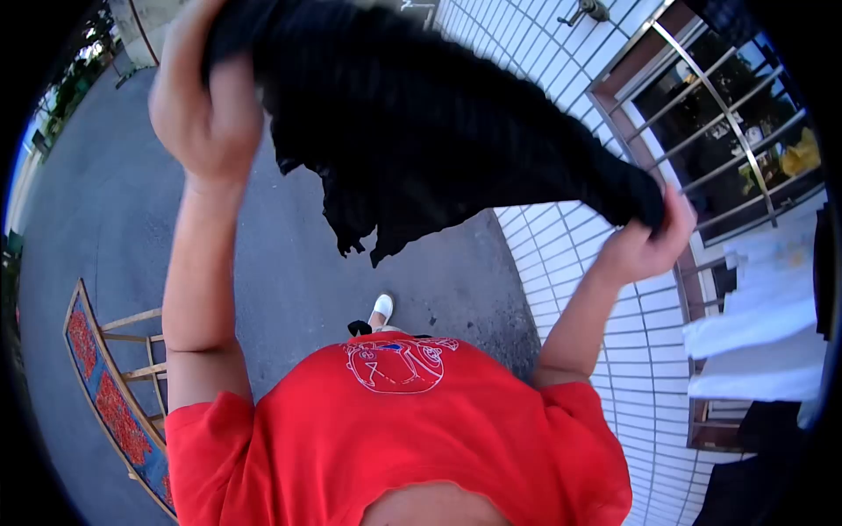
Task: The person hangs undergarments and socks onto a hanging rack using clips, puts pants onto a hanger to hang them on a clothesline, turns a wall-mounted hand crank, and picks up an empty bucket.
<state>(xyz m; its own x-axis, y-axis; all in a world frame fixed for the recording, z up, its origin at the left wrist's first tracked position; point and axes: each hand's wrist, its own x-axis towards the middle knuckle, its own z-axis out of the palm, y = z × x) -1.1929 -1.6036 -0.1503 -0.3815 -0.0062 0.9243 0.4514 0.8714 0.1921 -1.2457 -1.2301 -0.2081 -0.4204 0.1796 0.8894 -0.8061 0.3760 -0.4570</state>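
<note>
A black garment [421, 131] hangs stretched between my two raised hands, its gathered upper edge running from one to the other. My left hand [210, 114] is closed on its left end, blurred by motion. Lower down, my right hand [651, 235] grips the right end between thumb and fingers. The lower hem looks ragged and falls loose in front of me. What kind of garment it is, I cannot tell.
At left a wooden rack [114, 394] carries red bits spread out on a blue sheet. A white tiled wall [614, 333] with a tap [586, 10] and a barred window [719, 114] stands at right. White clothes [759, 307] hang beside it. Grey pavement [289, 263] lies below.
</note>
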